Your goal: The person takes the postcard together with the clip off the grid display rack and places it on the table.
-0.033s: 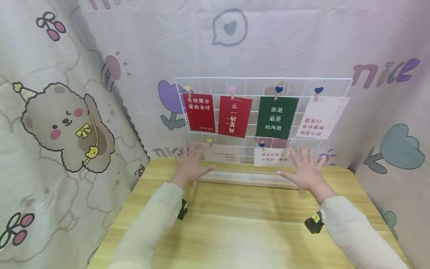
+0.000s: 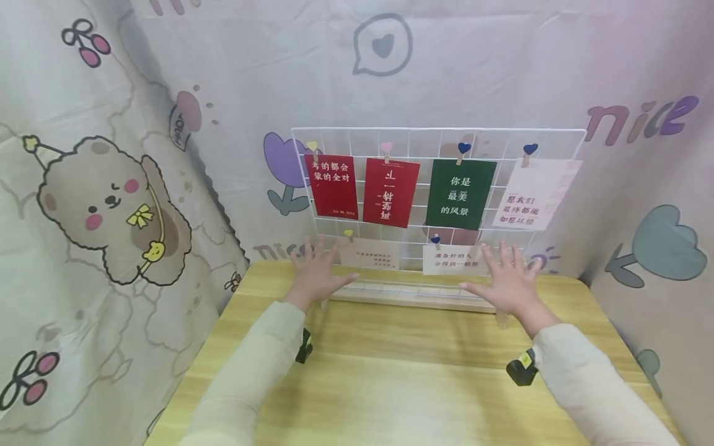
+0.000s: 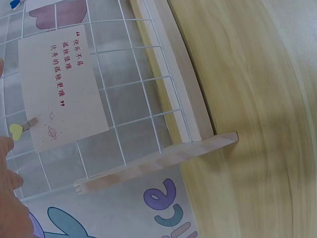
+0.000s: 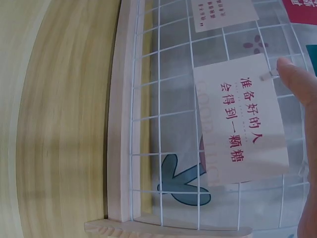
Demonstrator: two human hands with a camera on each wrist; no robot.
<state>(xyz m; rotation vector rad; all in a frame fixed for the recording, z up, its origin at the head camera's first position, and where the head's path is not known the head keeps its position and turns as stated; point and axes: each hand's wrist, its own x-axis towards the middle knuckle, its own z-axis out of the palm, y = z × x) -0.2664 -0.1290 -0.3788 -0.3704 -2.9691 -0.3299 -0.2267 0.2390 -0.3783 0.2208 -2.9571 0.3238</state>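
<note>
My left hand [image 2: 314,277] is spread with straight fingers before the lower left of a white wire grid [image 2: 437,129], holding nothing. Likewise spread and holding nothing, my right hand [image 2: 509,284] is before the lower right. The grid stands upright in a wooden base [image 2: 413,300]. Heart-topped clips hold cards along its upper part: a red card [image 2: 333,188], another red card [image 2: 390,193], a green card [image 2: 460,194] and a pale pink card [image 2: 535,193]. Lower down hang a cream card [image 3: 62,91] near my left hand and a white card [image 4: 242,121] near my right thumb.
A wood-grain table [image 2: 385,371] carries the grid near its back edge. Behind it hangs a printed cloth [image 2: 268,74], with a cartoon bear [image 2: 111,214] on the left side. Cloth also closes in the right side.
</note>
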